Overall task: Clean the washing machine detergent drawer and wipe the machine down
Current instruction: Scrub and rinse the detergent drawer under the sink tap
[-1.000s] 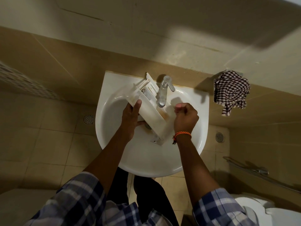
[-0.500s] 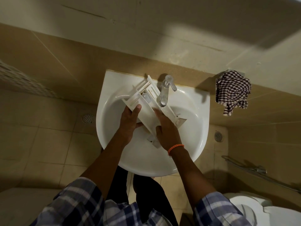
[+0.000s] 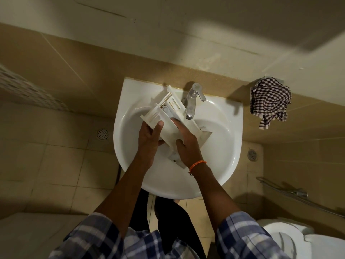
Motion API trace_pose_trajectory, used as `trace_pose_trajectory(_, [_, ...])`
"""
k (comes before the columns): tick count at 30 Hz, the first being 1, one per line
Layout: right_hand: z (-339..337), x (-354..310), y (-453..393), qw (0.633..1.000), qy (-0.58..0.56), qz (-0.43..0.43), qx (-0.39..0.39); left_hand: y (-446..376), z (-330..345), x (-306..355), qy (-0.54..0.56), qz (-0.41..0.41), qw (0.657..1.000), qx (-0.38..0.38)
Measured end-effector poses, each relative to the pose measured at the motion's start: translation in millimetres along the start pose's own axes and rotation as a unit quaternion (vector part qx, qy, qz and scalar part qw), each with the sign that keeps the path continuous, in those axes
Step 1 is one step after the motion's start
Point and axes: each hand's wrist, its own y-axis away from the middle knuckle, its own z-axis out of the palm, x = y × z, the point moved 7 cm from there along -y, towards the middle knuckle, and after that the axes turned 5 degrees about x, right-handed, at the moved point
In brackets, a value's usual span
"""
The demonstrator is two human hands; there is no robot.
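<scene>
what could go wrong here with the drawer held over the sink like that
The detergent drawer sits tilted over the sink, its far end close beside the tap; a turn might knock it against the spout. The left hand grips only one edge while the right hand reaches into it, so if wet, the drawer may slip into the basin.
</scene>
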Motion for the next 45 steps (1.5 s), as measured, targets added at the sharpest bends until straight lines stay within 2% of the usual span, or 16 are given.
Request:
trace_pose_trajectory(3, [-19.0, 26.2, 2.2, 0.999, 0.03, 0.031, 0.03, 0.0, -7.7, -3.1, 0.018, -0.012, 0.999, 0.025])
trace_pose_trajectory(7, [-30.0, 21.1, -1.3, 0.982, 0.159, 0.008, 0.105, 3.1, -6.4, -7.9, 0.025, -0.027, 0.999, 0.028])
trace_pose_trajectory(15, [10.3, -11.6, -12.8, 0.999, 0.029, 0.011, 0.037, 1.4, 1.6, -18.9, 0.042, -0.055, 0.997, 0.023])
trace_pose_trajectory(17, [3.2, 0.7, -3.4, 0.997, 0.054, 0.023, 0.05, -0.5, -1.5, -20.4, 0.047, -0.055, 0.997, 0.024])
trace_pose_trajectory(22, [-7.7, 8.1, 6.4, 0.969, 0.212, 0.06, 0.111, 9.4, 4.8, -40.4, 0.088, -0.097, 0.991, 0.027])
trace_pose_trajectory(25, [3.1, -6.3, -4.1, 0.978, 0.171, 0.034, 0.111, 16.3, 15.8, -51.8, 0.103, -0.137, 0.985, 0.028])
trace_pose_trajectory(28, [0.7, -3.7, -4.1, 0.986, 0.14, 0.02, 0.082, 8.9, 17.9, -51.1, 0.093, -0.135, 0.986, 0.006])
trace_pose_trajectory(35, [-22.3, 2.3, 4.5, 0.952, 0.273, 0.037, 0.131, 9.5, 14.8, -50.9, 0.13, -0.157, 0.979, 0.016])
trace_pose_trajectory(37, [-17.8, -10.7, -5.8, 0.961, 0.24, 0.049, 0.127, 16.9, 17.4, -57.5, 0.148, -0.18, 0.972, 0.023])
trace_pose_trajectory(41, [-17.7, -25.8, -13.4, 0.973, 0.208, 0.007, 0.094, 24.0, 24.3, -64.7, 0.16, -0.221, 0.962, 0.011])
trace_pose_trajectory(45, [-51.8, -12.1, -3.0, 0.969, 0.124, 0.056, 0.205, 30.4, 24.5, -69.6, 0.207, -0.224, 0.952, 0.025])
